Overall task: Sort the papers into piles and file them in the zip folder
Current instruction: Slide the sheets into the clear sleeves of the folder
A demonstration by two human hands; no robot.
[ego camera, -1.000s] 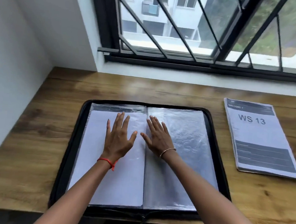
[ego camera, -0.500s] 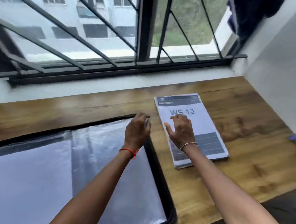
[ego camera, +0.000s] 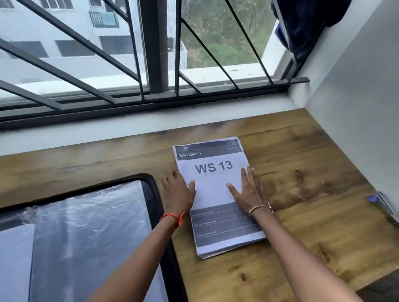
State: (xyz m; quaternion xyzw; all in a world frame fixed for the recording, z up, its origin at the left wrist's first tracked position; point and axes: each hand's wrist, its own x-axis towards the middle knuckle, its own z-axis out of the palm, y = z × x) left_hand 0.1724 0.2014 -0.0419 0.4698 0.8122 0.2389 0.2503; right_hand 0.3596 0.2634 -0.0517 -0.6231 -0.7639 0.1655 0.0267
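A stack of papers headed "WS 13" lies on the wooden desk, to the right of the open black zip folder. The folder's clear plastic sleeves face up at the lower left. My left hand is at the stack's left edge, with the thumb on the top sheet and the fingers curled down the side. My right hand lies flat on the right half of the top sheet, fingers straight.
A barred window runs along the back of the desk. A grey wall closes the right side, with a small blue object at its foot. Dark cloth hangs at the top right. The desk's front edge is at the lower right.
Both hands left the folder's sleeves and moved right onto the paper stack. The view swung right with them. My left hand went from the folder's rim to the stack's left edge.
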